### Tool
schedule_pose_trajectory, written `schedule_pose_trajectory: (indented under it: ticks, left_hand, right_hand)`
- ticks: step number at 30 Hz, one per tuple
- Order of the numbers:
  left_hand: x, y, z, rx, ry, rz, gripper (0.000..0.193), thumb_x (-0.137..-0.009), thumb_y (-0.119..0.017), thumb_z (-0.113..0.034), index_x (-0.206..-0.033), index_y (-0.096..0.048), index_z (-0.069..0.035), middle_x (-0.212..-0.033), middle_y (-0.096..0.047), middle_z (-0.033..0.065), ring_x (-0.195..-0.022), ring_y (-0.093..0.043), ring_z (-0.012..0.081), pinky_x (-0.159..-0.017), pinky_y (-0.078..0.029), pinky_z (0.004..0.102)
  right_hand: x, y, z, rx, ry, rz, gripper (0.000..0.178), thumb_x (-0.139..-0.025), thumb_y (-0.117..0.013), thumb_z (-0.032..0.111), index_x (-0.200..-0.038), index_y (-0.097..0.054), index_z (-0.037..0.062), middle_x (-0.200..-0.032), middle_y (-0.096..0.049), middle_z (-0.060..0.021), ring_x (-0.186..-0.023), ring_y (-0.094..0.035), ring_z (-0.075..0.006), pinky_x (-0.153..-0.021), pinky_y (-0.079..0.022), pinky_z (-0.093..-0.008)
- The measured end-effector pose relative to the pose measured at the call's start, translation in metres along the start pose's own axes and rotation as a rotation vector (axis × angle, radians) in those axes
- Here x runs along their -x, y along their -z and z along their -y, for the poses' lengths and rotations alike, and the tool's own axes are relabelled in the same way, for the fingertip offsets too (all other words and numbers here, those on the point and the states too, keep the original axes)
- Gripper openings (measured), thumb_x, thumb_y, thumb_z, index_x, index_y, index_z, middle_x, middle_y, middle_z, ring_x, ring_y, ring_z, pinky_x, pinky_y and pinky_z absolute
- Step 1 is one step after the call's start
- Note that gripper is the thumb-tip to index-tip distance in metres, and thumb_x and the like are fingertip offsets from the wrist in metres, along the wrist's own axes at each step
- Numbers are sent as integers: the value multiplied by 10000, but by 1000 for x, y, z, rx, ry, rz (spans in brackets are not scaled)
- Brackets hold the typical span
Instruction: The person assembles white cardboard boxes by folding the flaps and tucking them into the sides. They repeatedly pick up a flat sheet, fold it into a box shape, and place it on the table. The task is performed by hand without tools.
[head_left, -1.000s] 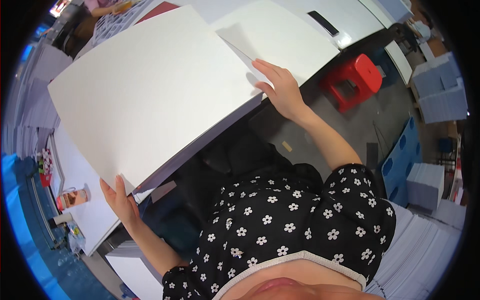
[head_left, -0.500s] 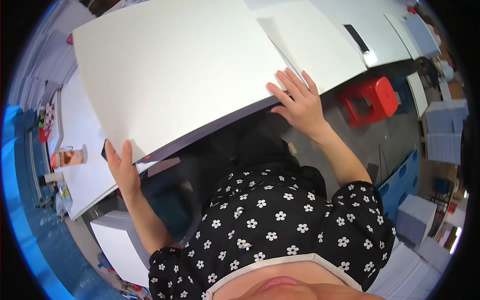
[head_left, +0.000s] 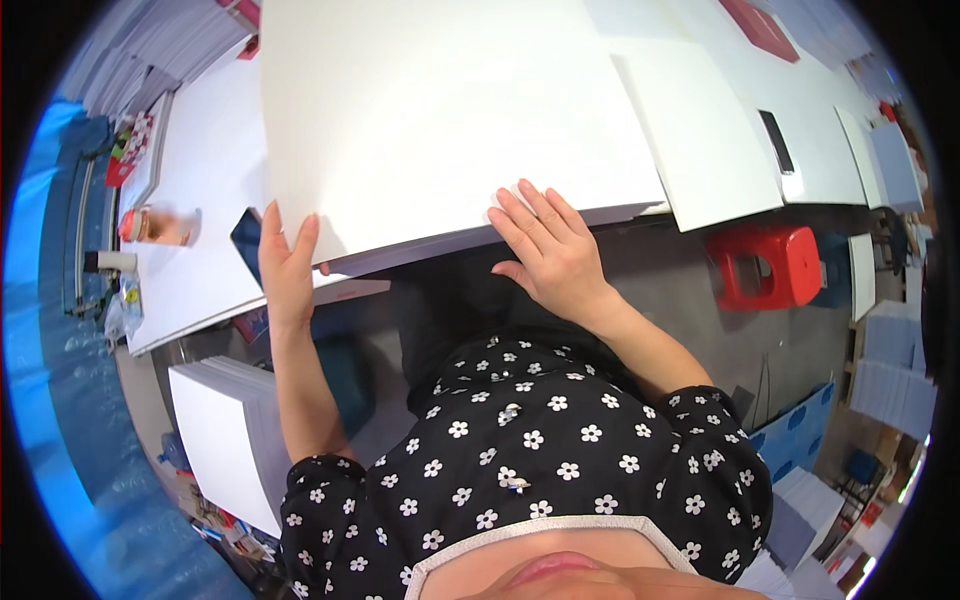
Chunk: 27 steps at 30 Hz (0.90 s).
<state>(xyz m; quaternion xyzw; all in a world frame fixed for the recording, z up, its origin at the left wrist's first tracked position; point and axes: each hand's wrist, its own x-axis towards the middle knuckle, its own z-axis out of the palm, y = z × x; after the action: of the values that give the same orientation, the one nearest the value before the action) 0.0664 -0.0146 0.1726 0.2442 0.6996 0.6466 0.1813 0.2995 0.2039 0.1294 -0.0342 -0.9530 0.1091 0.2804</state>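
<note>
Resting at one large white paper stack (head_left: 450,130) on the worktop (head_left: 215,150), two bare hands work its near side. One second white sheet (head_left: 710,140) lies to the stack's right, with one black slim object (head_left: 775,140) beyond it; one dark flat object (head_left: 247,248) sits beside the left hand (head_left: 288,270), and one red stool (head_left: 775,270) stands on the floor. The stack is broad and smooth on top, its near side greyish and in shadow. The left hand is partly open at the near-left corner, thumb and finger spread; whether it grips cannot be told. The right hand (head_left: 555,255) is open, fingers extended over the near edge, grasping nothing. Half a second ago it was at the near-right corner; it is now farther left along the edge, and the dark flat object shows more fully.
</note>
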Motion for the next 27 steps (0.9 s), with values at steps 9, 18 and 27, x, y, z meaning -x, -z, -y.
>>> schedule_pose_trajectory:
  ticks: [9, 18, 27]
  left_hand:
    - [0, 7, 10, -203, -86, -54, 427, -973, -581, -96, -1368, -494, 40, -1252, -602, 101, -1158, -549, 164, -1020, -399, 297]
    - [-9, 33, 42, -99, 2, 37, 460, -1031, -445, -131, -1460, -410, 31, -1484, -459, 112, -1375, -398, 191, -1130, -289, 296]
    - [-8, 35, 44, -8, -20, 94, 504, -1009, -515, -128, -1474, -392, 23, -1482, -463, 99, -1353, -424, 170, -1121, -301, 296]
  right_hand:
    - [-6, -13, 8, 7, 6, -14, 600, -715, -785, 208, -1277, -614, 85, -1367, -580, -97, -1316, -503, -294, -1103, -355, -453]
    - [-7, -18, 12, 27, 0, -24, 569, -737, -766, 134, -1281, -609, 84, -1378, -573, -105, -1328, -494, -304, -1108, -345, -470]
    - [-5, -22, 13, 43, 3, -24, 594, -735, -771, 91, -1303, -597, 86, -1404, -554, -111, -1346, -474, -317, -1118, -327, -479]
